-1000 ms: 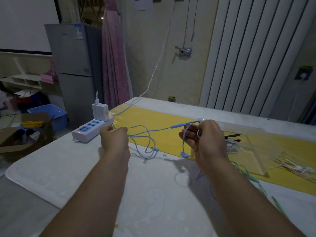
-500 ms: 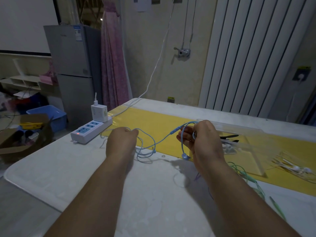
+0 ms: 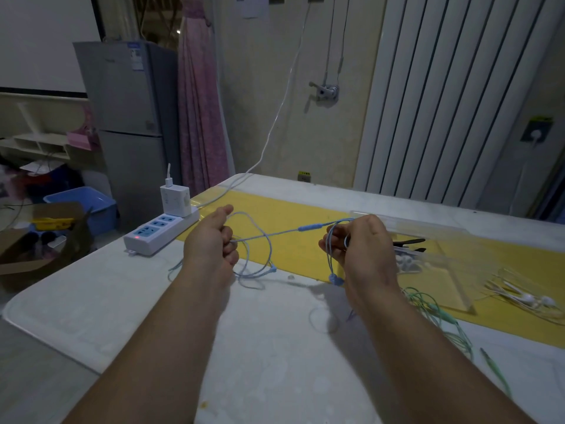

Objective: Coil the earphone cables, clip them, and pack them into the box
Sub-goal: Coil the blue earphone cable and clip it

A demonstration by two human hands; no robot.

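Note:
A light blue earphone cable (image 3: 269, 235) stretches between both hands above the table. My left hand (image 3: 214, 240) pinches the cable with curled fingers, and loose loops of it hang down to the tabletop below. My right hand (image 3: 363, 249) grips a small coil of the same cable, with a blue earbud (image 3: 335, 280) dangling under it. A clear plastic box (image 3: 452, 258) lies just right of my right hand, with black clips (image 3: 408, 244) and white pieces seen through it.
Green earphones (image 3: 437, 316) lie tangled near my right forearm, white earphones (image 3: 526, 298) at the far right. A white power strip (image 3: 159, 231) with a charger sits at the table's left edge. A yellow mat (image 3: 275, 215) runs across the table.
My left hand moved right along the cable and then lifted, drawing the cable taut toward the right hand. The right hand stayed in place holding its coil.

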